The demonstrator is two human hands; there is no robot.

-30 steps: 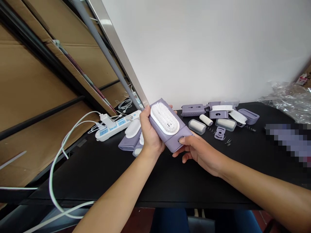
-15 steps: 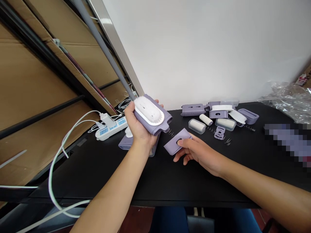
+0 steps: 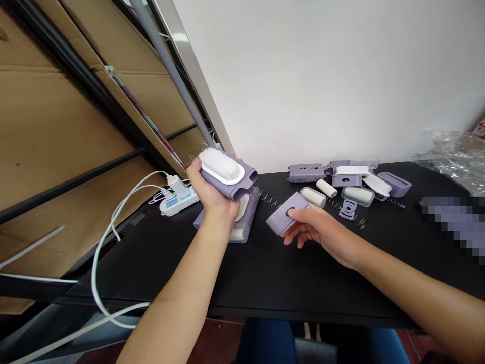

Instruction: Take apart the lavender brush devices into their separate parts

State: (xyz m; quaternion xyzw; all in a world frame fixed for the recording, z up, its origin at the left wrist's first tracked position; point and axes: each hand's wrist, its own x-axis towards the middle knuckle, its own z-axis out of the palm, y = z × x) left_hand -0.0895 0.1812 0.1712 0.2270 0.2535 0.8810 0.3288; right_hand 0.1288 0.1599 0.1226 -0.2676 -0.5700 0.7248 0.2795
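Observation:
My left hand (image 3: 212,194) is wrapped round a purple housing (image 3: 231,188), which is raised above the black table. On top of the housing lies a white oval brush (image 3: 222,166), bristles up. To the right, my right hand (image 3: 316,225) pinches a smaller purple cover (image 3: 282,218) with the thumb at its dark oval hole. The two held parts are apart. Between them a thin metal spring (image 3: 267,198) shows. Below my left hand, another purple housing (image 3: 250,215) and a clear case with a white roller (image 3: 238,234) rest on the table, partly hidden.
A white power strip (image 3: 180,201) with cables lies at the left. Purple housings (image 3: 307,173), white brushes (image 3: 377,185), rollers (image 3: 326,188), a purple bracket (image 3: 347,209) and springs are spread at the back right. Crumpled clear plastic (image 3: 454,156) lies beyond them.
The housing in my left hand has tilted, and its white brush sits further left. The view has shifted slightly. More of the parts below my left hand now show. My right hand still holds the cover.

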